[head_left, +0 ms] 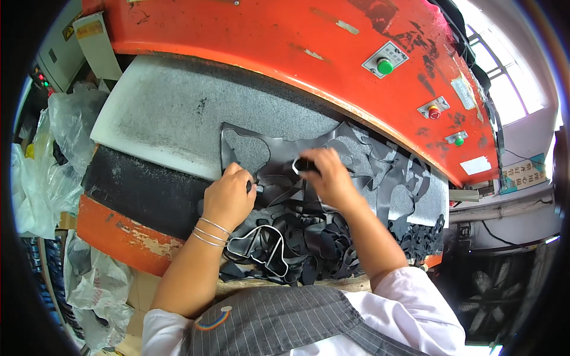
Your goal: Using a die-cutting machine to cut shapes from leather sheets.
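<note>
My right hand (330, 178) is closed around a small cutting die (295, 165) with a curved silver edge, over a black leather-like sheet (275, 148). Large cut-out openings run through that sheet, which lies on the grey press bed (172, 110). The fingers of my left hand (228, 197) are closed near the sheet's left part; a bit of black and silver shows at their tips, too hidden to name. Nearer my body, a larger silver cutting die (281, 243) rests on a heap of black offcuts (323, 240).
An orange press beam (267, 47) with green and red buttons spans the far side. Clear plastic bags (44, 178) hang at the left. The bed's front has a black strip (139, 193) and a chipped orange edge (127, 231). A dark fan (484, 291) stands at the right.
</note>
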### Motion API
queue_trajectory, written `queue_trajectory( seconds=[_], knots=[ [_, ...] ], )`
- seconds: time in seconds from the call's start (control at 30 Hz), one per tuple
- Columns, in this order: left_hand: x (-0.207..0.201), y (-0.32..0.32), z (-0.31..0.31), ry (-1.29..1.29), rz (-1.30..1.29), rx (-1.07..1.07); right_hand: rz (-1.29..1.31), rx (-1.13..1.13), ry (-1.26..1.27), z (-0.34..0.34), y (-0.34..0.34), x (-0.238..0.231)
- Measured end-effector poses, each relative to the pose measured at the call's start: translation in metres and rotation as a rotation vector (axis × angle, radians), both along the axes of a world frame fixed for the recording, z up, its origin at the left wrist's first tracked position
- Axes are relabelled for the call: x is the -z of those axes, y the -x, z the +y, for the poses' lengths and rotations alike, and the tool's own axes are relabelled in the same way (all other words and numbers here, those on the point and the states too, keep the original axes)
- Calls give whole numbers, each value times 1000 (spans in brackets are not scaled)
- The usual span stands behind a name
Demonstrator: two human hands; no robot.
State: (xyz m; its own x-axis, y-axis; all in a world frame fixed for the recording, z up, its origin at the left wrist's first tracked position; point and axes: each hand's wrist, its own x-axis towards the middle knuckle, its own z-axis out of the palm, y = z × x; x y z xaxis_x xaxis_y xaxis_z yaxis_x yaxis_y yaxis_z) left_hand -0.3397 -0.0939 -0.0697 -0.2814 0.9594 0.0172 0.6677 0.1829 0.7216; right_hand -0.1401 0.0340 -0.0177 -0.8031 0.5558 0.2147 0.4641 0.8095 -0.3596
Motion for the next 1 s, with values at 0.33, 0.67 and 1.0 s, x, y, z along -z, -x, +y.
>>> queue_trajectory(
  seconds=[0.33,0.67,1.0],
  knots=[
    [3,-36,22,-117,24,-10,-61,-163,265,66,-10,28],
    [-3,-43,38,-147,159,-37,86,-74,130,71,-36,50],
    [-58,-39,30,-328,-139,-171,979,538,7,48,-164,-58]
  ],
)
